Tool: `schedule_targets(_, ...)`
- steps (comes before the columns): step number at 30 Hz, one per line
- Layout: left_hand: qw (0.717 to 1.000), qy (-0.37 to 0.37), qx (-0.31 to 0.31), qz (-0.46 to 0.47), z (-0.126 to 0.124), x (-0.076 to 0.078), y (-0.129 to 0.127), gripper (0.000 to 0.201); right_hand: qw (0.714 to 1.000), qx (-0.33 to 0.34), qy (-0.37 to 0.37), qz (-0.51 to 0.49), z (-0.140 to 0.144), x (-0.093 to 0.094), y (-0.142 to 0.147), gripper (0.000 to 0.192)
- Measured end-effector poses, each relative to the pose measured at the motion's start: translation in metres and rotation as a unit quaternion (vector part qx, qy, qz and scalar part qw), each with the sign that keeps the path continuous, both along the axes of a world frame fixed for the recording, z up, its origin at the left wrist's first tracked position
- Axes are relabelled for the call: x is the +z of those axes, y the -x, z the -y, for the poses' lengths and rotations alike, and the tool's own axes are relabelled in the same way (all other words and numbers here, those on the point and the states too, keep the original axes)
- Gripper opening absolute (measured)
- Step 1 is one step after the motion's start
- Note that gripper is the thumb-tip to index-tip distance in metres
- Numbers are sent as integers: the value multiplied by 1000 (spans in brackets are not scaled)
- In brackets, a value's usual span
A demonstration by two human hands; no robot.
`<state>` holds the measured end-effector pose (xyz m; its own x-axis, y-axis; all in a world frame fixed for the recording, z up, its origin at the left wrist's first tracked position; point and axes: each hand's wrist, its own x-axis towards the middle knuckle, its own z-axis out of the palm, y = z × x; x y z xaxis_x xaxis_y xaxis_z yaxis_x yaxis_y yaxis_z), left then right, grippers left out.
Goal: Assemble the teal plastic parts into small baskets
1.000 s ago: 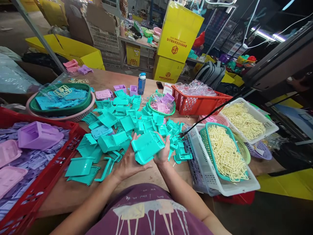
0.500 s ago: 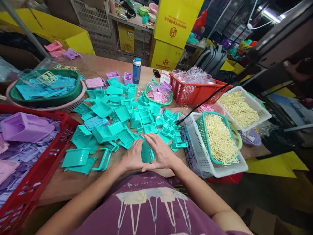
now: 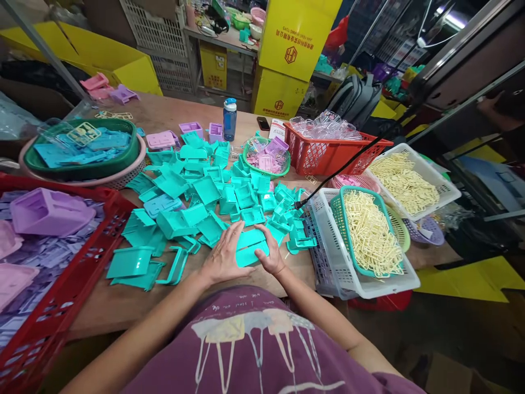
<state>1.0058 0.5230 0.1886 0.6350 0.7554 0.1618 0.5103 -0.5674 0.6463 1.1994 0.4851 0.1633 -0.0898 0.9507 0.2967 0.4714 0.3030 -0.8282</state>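
Both my hands hold one teal plastic piece [image 3: 251, 249] low over the wooden table [image 3: 98, 312], close to my body. My left hand [image 3: 223, 257] lies against its left side with fingers spread. My right hand [image 3: 270, 256] grips its right side, thumb on top. Just beyond them spreads a pile of teal plastic parts [image 3: 205, 191], trays and flat panels lying loose on the table.
A red crate [image 3: 61, 306] of purple and pink parts stands at the left, a green bowl [image 3: 77, 169] of blue parts behind it. To the right are white baskets [image 3: 369, 284] with cream sprues, a red basket [image 3: 332, 158], a blue bottle [image 3: 229, 119] and yellow boxes [image 3: 295, 38].
A second ago my hands held the teal piece raised above the pile. They brought it down toward the table near my body, and now grip it from both sides.
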Motion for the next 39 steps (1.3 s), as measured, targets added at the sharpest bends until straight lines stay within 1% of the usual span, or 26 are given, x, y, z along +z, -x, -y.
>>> schedule_targets(1,1000,12,-14,-22,1,-9,0,105,1000,-1,20,-16,5,-13,-4,85)
schedule_targets(3,996,38,-36,-75,6,-30,-4,105,998,31,54,0,16,-38,-13,100)
schedule_targets(5,991,47,-50,-117,11,-49,-13,103,992,73,81,62,24,-56,-25,108)
schedule_targets(7,987,36,-67,-139,15,-62,-26,102,980,107,98,138,29,-66,-35,113)
schedule_targets(10,984,27,-96,-146,17,-68,-49,100,957,133,112,232,32,-69,-47,122)
schedule_targets(12,984,24,-105,-140,16,-68,-62,97,945,117,125,277,36,-66,-54,124)
schedule_targets(14,983,22,-129,-128,15,-71,-70,97,937,93,139,306,44,-62,-62,120)
schedule_targets(15,981,27,-147,-121,15,-73,-72,101,934,85,146,315,49,-59,-66,117)
schedule_targets(17,975,47,-183,-112,16,-83,-72,115,925,63,169,334,59,-56,-71,114)
schedule_targets(19,971,69,-200,-111,17,-96,-70,127,914,38,192,356,67,-55,-71,114)
schedule_targets(20,970,75,-201,-110,17,-103,-68,130,910,27,197,364,69,-55,-69,115)
schedule_targets(23,974,74,-193,-90,18,-120,-65,125,911,9,187,368,70,-64,-57,119)
schedule_targets(25,977,71,-191,-69,15,-126,-66,117,915,-8,182,359,68,-72,-51,115)
schedule_targets(27,976,71,-196,-55,11,-127,-68,109,922,-20,172,347,66,-80,-50,107)
schedule_targets(29,974,73,-205,-54,7,-126,-70,108,928,-18,157,338,65,-85,-54,101)
schedule_targets(32,972,74,-210,-71,5,-120,-72,109,927,-12,150,342,64,-83,-56,98)
schedule_targets(34,973,65,-201,-89,6,-113,-74,110,918,-15,170,358,61,-75,-50,95)
schedule_targets(36,976,37,-181,-112,8,-103,-75,116,907,-22,193,375,54,-65,-41,93)
schedule_targets(38,978,17,-171,-121,7,-93,-74,125,903,-16,200,380,44,-51,-35,98)
schedule_targets(39,978,22,-172,-112,5,-88,-71,131,910,1,194,367,37,-43,-35,105)
